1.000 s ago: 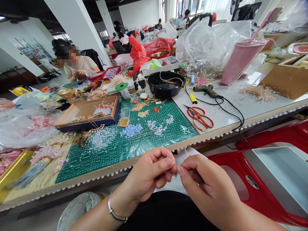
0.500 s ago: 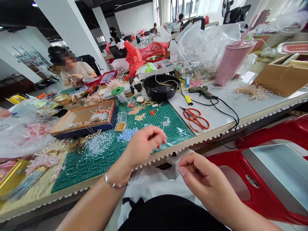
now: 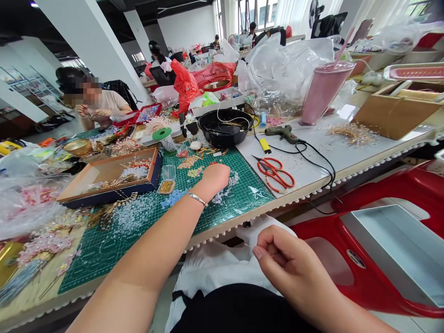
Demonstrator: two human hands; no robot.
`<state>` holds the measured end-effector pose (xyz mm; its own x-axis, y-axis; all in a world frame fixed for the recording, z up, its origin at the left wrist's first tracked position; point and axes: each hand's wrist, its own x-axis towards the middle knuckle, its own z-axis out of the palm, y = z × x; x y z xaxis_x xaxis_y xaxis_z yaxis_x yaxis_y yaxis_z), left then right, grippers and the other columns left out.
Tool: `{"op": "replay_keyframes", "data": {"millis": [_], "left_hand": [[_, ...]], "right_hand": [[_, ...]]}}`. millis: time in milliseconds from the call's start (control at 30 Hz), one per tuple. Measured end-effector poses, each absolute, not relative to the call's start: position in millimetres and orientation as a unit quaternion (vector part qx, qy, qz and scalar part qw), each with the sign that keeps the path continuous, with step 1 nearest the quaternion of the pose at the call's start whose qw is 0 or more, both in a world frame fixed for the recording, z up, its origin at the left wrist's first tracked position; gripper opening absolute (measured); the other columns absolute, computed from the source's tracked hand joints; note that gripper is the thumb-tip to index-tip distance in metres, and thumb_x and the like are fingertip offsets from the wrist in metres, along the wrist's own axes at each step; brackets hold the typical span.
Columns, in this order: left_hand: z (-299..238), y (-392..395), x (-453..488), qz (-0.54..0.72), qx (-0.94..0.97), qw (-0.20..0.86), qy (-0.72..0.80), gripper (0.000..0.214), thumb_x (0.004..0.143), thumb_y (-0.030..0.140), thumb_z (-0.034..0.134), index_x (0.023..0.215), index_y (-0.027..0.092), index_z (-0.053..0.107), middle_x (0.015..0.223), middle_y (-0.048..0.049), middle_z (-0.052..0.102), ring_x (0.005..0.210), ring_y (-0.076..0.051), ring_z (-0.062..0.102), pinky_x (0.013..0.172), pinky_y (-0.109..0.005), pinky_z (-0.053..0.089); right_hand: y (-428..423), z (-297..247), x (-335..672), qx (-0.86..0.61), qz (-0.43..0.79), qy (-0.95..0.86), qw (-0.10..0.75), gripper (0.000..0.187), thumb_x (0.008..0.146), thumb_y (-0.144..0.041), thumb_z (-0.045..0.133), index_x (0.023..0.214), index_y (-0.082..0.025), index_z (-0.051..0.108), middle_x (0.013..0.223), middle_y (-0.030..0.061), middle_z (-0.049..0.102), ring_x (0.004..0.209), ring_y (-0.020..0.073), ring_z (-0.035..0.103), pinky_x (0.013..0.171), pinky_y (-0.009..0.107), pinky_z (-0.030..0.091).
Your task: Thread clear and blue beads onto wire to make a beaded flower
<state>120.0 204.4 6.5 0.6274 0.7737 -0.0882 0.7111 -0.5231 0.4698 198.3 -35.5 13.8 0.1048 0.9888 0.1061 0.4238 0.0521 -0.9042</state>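
My left hand (image 3: 215, 178), wearing a silver bangle (image 3: 197, 199), reaches out over the green cutting mat (image 3: 248, 194). Its fingers curl down out of sight, close to a scatter of pale beads (image 3: 222, 189). Blue beads (image 3: 171, 198) lie a little to its left. What those fingers touch is hidden. Above my lap, near the table's front edge, my right hand (image 3: 286, 261) pinches a fine wire (image 3: 250, 243) between finger and thumb.
A wooden tray (image 3: 152, 162), black bowl (image 3: 224, 129), orange scissors (image 3: 275, 173) and glue gun (image 3: 280, 133) stand on the table. A red plastic seat (image 3: 381, 194) is at my right. A co-worker (image 3: 100, 104) works across the table.
My left hand has left my right hand and moved forward, out over the mat. My right hand stays near my lap. The view has turned slightly rightward.
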Motion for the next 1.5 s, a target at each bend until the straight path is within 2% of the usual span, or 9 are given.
{"op": "replay_keyframes", "data": {"millis": [167,233,267,367,433,533,833,1333,1500], "left_hand": [[31,199,106,0.133,0.859,0.273,0.412,0.015,0.089,0.023,0.052,0.084,0.014,0.063,0.091,-0.0128,0.065,0.084,-0.022,0.062,0.071,-0.035,0.050],[43,180,93,0.172,0.846,0.318,0.391,0.015,0.089,0.024,0.050,0.086,0.016,0.062,0.085,-0.0095,0.066,0.079,-0.020,0.063,0.066,-0.031,0.049],[47,167,85,0.191,0.834,0.358,0.374,0.014,0.089,0.026,0.050,0.089,0.017,0.060,0.084,-0.0067,0.066,0.075,-0.016,0.064,0.063,-0.027,0.050],[48,119,62,0.248,0.634,0.666,0.305,0.012,0.080,0.026,0.066,0.082,0.015,0.063,0.077,-0.0034,0.066,0.064,-0.012,0.063,0.054,-0.021,0.048],[42,90,48,0.229,0.526,0.760,0.305,0.011,0.074,0.022,0.072,0.077,0.014,0.066,0.073,-0.0029,0.067,0.061,-0.010,0.063,0.051,-0.017,0.048],[36,63,35,0.249,0.424,0.817,0.301,0.009,0.070,0.015,0.075,0.073,0.013,0.067,0.072,-0.0027,0.068,0.059,-0.010,0.064,0.048,-0.015,0.048],[40,43,13,0.285,0.427,0.814,0.270,0.015,0.073,0.009,0.072,0.081,0.014,0.061,0.075,-0.0013,0.067,0.063,-0.010,0.065,0.052,-0.016,0.051],[41,37,9,0.287,0.457,0.799,0.264,0.014,0.076,0.010,0.070,0.083,0.015,0.059,0.077,-0.0001,0.067,0.065,-0.009,0.065,0.057,-0.017,0.051],[46,35,4,0.287,0.543,0.734,0.290,0.013,0.077,0.015,0.071,0.084,0.018,0.061,0.082,0.0012,0.066,0.073,-0.008,0.063,0.067,-0.019,0.050]], "right_hand": [[-34,17,198,-0.610,0.322,-0.585,0.427,0.014,0.086,-0.018,0.046,0.072,-0.022,0.046,0.053,-0.0076,0.035,0.046,0.0098,0.034,0.042,0.021,0.031],[-35,22,199,-0.614,0.291,-0.588,0.439,0.014,0.085,-0.018,0.047,0.072,-0.022,0.047,0.053,-0.0071,0.038,0.045,0.0097,0.036,0.041,0.021,0.032],[-35,24,200,-0.614,0.266,-0.593,0.447,0.014,0.085,-0.017,0.047,0.071,-0.022,0.047,0.053,-0.0067,0.039,0.045,0.0097,0.037,0.041,0.020,0.033],[-35,32,199,-0.606,0.181,-0.620,0.464,0.014,0.083,-0.014,0.049,0.071,-0.022,0.049,0.053,-0.0059,0.046,0.044,0.0094,0.041,0.042,0.020,0.035],[-35,35,196,-0.597,0.134,-0.636,0.471,0.014,0.082,-0.013,0.049,0.072,-0.022,0.049,0.054,-0.0053,0.050,0.044,0.0093,0.042,0.043,0.021,0.036],[-34,36,185,-0.582,0.102,-0.652,0.475,0.013,0.081,-0.011,0.049,0.072,-0.021,0.049,0.054,-0.0044,0.053,0.044,0.0093,0.042,0.043,0.022,0.036],[-37,41,166,-0.557,0.106,-0.680,0.465,0.016,0.081,-0.009,0.048,0.071,-0.021,0.048,0.050,-0.0051,0.049,0.041,0.0086,0.038,0.042,0.023,0.033],[-42,44,162,-0.536,0.096,-0.695,0.470,0.018,0.080,-0.005,0.050,0.074,-0.021,0.047,0.052,-0.0057,0.048,0.041,0.0076,0.035,0.040,0.021,0.029],[-42,40,164,-0.537,0.119,-0.711,0.439,0.016,0.084,-0.008,0.050,0.074,-0.021,0.048,0.054,-0.0058,0.048,0.044,0.0085,0.038,0.044,0.022,0.031]]}}
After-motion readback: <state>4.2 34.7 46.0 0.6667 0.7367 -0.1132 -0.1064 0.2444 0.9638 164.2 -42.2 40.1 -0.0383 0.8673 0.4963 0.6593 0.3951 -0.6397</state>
